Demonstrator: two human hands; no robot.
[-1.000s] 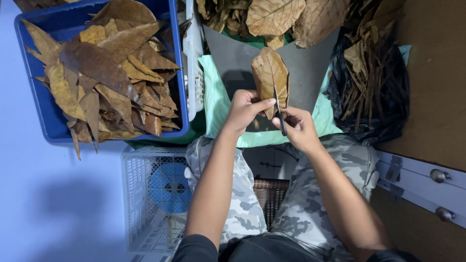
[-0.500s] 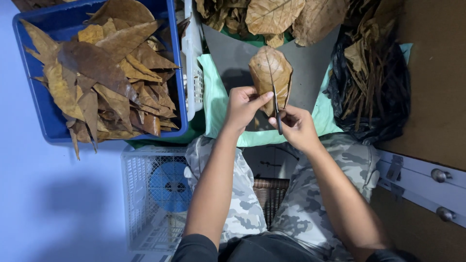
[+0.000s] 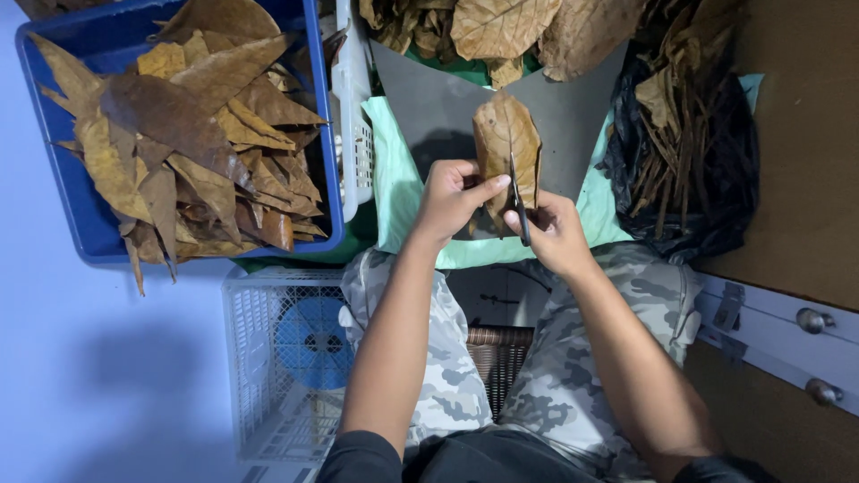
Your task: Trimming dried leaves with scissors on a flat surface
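Over on the far left, a blue crate (image 3: 54, 179) brims with dried leaves. Centrally, 1 brown leaf (image 3: 506, 148) stands upright, pinched by the left hand (image 3: 452, 199); the right hand (image 3: 555, 234) grips dark scissors (image 3: 519, 204) against it.

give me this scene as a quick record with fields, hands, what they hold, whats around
left hand: left hand pinches the lower left edge of a dry brown leaf, held upright
right hand: right hand holds the leaf's lower right side, with a thin dark stalk or tool along the midrib; which it is cannot be told
under the hands: grey sheet on a pale green cloth
left side: blue crate heaped with dry leaves
right side: black bag of leaf stalks
top: pile of leaves
below: white basket
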